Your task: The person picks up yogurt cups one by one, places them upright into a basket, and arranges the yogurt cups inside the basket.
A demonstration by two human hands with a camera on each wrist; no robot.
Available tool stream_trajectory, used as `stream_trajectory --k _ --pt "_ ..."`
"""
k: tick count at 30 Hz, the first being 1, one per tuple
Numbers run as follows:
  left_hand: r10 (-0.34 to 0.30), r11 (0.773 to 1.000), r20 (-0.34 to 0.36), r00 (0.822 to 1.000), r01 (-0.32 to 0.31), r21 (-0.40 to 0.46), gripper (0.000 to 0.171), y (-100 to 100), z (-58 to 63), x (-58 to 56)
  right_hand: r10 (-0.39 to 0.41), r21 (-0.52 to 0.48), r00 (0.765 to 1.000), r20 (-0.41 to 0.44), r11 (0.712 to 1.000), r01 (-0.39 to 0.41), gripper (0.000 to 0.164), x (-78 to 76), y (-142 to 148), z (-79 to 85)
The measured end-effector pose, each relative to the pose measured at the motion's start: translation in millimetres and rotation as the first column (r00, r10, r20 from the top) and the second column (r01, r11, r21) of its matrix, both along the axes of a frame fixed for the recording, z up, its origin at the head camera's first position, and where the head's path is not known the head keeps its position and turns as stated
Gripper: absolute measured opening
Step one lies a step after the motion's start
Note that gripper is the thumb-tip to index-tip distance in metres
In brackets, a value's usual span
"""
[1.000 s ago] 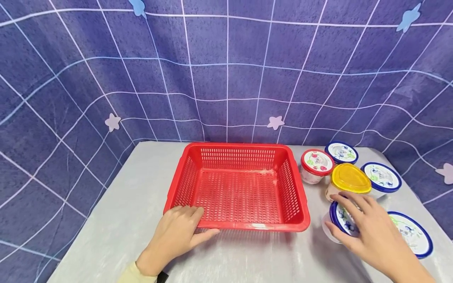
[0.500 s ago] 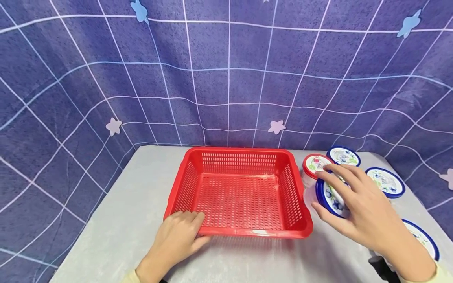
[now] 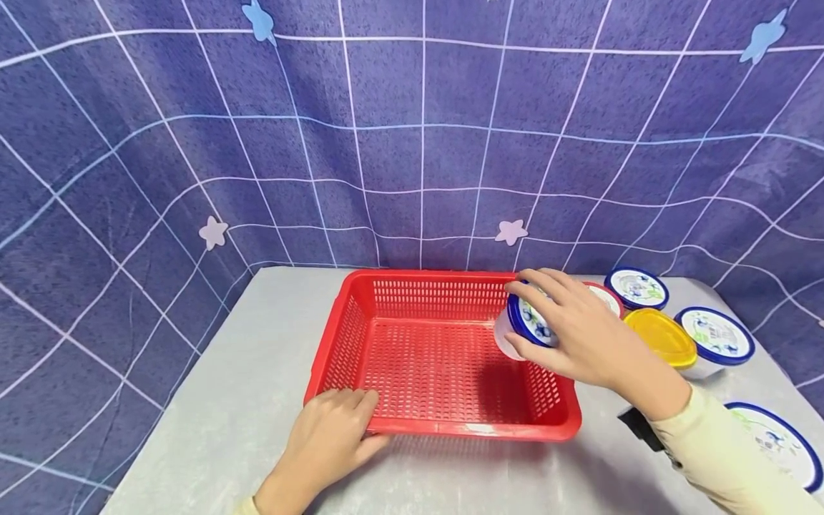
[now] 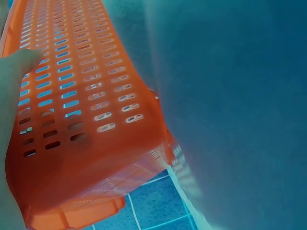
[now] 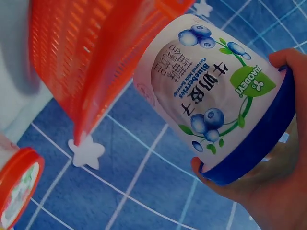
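Observation:
A red perforated plastic basket (image 3: pixel 425 428) sits on the table. My left hand (image 3: pixel 332 438) grips its near rim at the left corner; in the left wrist view the thumb (image 4: pixel 29 60) lies against the slotted outer wall. My right hand (image 3: pixel 573 325) holds a blueberry milk tub (image 5: pixel 206 91) by its blue lid, fingers and thumb around the lid's edge. In the head view the tub hangs tilted over the basket's right side, overlapping the right wall. Its white side bears blueberry pictures and printed lettering.
Right of the basket stand a red-lidded tub (image 3: pixel 605 297) partly behind my hand, a yellow-lidded tub (image 3: pixel 661 337), and blue-lidded tubs (image 3: pixel 637 287), one (image 3: pixel 716 333) behind the yellow and another (image 3: pixel 775 443) nearer. A purple grid-patterned cloth (image 3: pixel 412 143) hangs behind the grey table (image 3: pixel 212 408).
My right hand has lifted the blueberry tub off the table and carried it left, from among the other tubs to over the basket. The left hand keeps its place on the rim.

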State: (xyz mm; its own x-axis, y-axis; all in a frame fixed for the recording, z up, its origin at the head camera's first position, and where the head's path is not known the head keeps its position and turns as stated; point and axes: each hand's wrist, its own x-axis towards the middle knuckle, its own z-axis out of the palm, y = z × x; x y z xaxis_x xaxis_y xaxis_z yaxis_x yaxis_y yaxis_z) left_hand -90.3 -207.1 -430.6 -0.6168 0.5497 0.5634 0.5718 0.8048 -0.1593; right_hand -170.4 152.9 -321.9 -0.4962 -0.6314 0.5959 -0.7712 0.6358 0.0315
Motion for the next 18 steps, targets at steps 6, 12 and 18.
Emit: stream_trajectory --k 6,12,18 --pt "0.006 1.0 0.011 1.0 -0.006 0.005 0.048 2 1.7 1.9 -0.01 0.051 0.998 0.063 0.999 0.007 0.063 -22.7 -10 -11.0" --pt "0.017 1.0 0.003 1.0 -0.017 0.014 0.047 2 1.7 3.7 0.004 0.114 0.995 0.101 0.993 -0.016 0.063 -34.0 -23 -25.6" --pt "0.026 1.0 0.005 1.0 -0.026 0.003 0.045 2 1.7 2.8 0.003 0.158 0.991 0.134 0.987 -0.025 0.062 -40.0 -30 -38.6"
